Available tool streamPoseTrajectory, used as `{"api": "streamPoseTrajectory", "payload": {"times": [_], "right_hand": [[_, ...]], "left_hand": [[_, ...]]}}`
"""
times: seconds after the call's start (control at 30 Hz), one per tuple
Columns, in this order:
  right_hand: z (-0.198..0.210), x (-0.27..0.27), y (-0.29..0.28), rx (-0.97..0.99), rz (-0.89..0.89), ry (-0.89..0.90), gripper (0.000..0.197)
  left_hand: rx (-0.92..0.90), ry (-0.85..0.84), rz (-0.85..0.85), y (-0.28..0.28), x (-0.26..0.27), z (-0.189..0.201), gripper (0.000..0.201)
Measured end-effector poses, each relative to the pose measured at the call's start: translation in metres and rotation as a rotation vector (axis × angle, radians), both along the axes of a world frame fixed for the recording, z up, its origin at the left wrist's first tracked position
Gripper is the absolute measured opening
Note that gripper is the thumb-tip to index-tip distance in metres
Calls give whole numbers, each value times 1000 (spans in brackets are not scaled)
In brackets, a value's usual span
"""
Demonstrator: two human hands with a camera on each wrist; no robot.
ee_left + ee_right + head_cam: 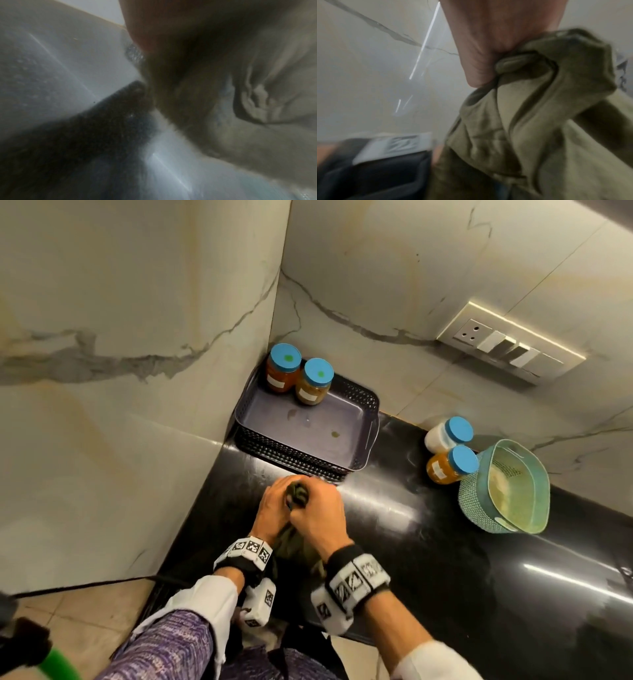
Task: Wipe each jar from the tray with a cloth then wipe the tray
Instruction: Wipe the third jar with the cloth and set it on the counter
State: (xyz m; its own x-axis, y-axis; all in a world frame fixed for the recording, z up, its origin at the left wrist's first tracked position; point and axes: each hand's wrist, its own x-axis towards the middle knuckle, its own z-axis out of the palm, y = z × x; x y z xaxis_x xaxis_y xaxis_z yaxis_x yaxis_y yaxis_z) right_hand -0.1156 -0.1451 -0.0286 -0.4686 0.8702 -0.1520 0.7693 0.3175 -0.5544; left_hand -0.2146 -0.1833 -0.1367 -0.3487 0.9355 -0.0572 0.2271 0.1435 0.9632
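Observation:
An olive cloth [297, 495] is bunched between both hands just in front of the dark tray [281, 428]. My left hand [274, 505] curls round the bundle from the left, and my right hand [322, 517] grips it from the right. What the cloth wraps is hidden. In the right wrist view the right hand [488, 43] clenches the cloth [539, 111]. The left wrist view is blurred, with the palm [171, 33] against the cloth [257, 94]. Two blue-lidded jars [282, 368] [315, 381] stand in the tray's far left corner. The tray floor has small stains [334, 434].
The tray sits in the corner of a black counter [411, 542] between two marble walls. On the right stand a white jar [445, 434] and an orange jar [450, 465], both blue-lidded, against a teal basket [507, 487]. A switch panel [510, 344] is on the back wall.

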Motion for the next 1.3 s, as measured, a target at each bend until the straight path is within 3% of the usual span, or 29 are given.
{"api": "streamPoseTrajectory", "payload": {"times": [0.1,0.2,0.27,0.33,0.47,0.53,0.6,0.63,0.67,0.77,0.83,0.93,1.07,1.13,1.3], "right_hand": [[2,5,34,23,-114,-42,13],[5,33,10,58,-145,-49,13],[2,34,-20,21,-34,-45,25],[1,12,-17,-11,-7,13,25],[-6,-9,34,27,-97,55,6],[-16,6,50,-26,-235,100,3],[-17,35,55,-166,-417,297,1],[8,48,52,-221,-520,513,4],[14,62,47,-327,-588,651,6],[50,87,38,-509,-721,910,11],[72,95,28,-566,-686,1022,24],[108,77,16,-573,-545,1088,26],[138,50,0,-455,-329,1147,28],[138,40,-3,-341,-299,1155,25],[152,30,8,-353,-314,1196,22]], "left_hand": [[23,91,-28,0,0,8,42],[50,77,-21,1,3,18,54],[34,96,-8,0,3,11,49],[-17,91,10,1,1,2,37],[-38,148,-13,5,2,0,14],[-48,126,-12,9,3,6,28],[-24,11,33,6,6,15,51],[28,60,59,6,-2,44,61],[17,20,88,4,-3,47,68],[69,-126,141,8,-14,68,74],[117,-223,132,9,-12,85,75],[203,-414,85,14,-9,122,77],[324,-569,46,21,5,179,69],[345,-641,65,22,10,194,66],[350,-715,87,20,13,221,71]]}}
